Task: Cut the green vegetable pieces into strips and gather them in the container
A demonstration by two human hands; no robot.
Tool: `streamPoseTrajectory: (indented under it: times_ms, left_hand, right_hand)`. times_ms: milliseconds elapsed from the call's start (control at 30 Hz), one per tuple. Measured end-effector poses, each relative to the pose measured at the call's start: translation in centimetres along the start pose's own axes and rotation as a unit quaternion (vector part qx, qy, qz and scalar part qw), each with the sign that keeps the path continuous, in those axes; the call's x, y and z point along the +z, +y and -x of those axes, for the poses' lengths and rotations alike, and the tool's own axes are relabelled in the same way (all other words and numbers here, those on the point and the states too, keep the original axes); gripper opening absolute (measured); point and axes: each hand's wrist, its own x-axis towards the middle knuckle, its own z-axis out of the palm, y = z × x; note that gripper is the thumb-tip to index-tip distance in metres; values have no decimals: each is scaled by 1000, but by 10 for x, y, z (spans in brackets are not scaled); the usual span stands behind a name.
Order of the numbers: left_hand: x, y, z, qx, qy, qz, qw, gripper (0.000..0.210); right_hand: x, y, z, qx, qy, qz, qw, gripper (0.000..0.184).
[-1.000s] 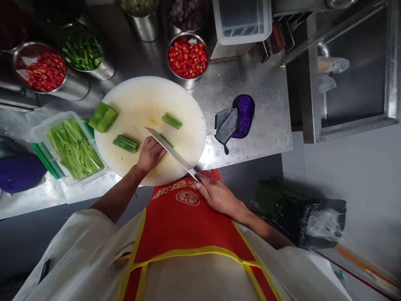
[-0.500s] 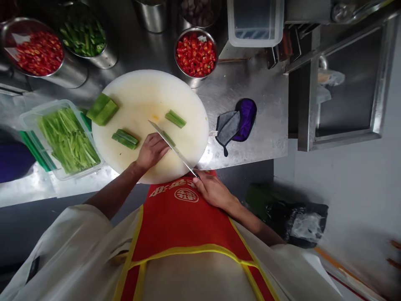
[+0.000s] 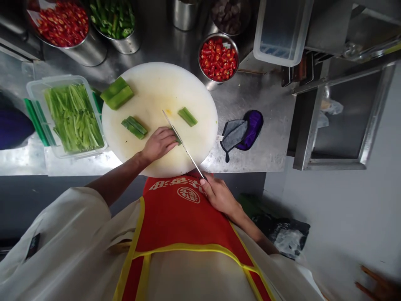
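Note:
My left hand [image 3: 159, 144] presses curled fingers onto a short green vegetable piece [image 3: 175, 136] on the round white cutting board [image 3: 163, 79]. The fingers partly hide that piece. Closed round the handle of a knife [image 3: 185, 149], my right hand [image 3: 221, 194] is at the board's near edge. The thin blade slants away to the left, right beside the piece and my left fingertips. Cut green strips [image 3: 188, 116] lie together right of the blade. Left of it are a dark green piece [image 3: 134, 127] and a larger, pale green block [image 3: 117, 93].
Left of the board stands a clear tub [image 3: 75, 119] full of green strips. Behind are metal containers of chopped red chillies [image 3: 218, 59] and green chillies [image 3: 114, 21]. A purple and grey cloth item [image 3: 242, 130] lies on the steel counter [image 3: 269, 154] at right.
The view has shifted, so the board appears further right. The blade has moved to the right across the vegetable piece, which now shows between my left fingers and the knife.

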Motion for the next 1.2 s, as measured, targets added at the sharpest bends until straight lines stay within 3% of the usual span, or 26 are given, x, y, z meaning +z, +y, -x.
streamPoseTrajectory:
  times_ms: [200, 400, 700, 933, 1200]
  left_hand:
    - [-2, 3, -2, -23, -33, 10, 999, 27]
    - [-3, 4, -2, -26, -21, 23, 999, 26]
    - [-5, 6, -3, -18, -9, 25, 999, 24]
    - [-6, 6, -3, -17, -20, 18, 1000, 25]
    - [-5, 6, -3, -21, -24, 21, 999, 25]
  right_hand:
    - [7, 6, 0, -6, 14, 16, 1000, 51]
    - [5, 2, 13, 14, -2, 4, 1000, 53]
    - [8, 7, -28, -4, 25, 31, 999, 48]
    - [0, 2, -10, -28, 26, 26, 999, 49]
    - [4, 4, 2, -4, 12, 23, 1000, 51]
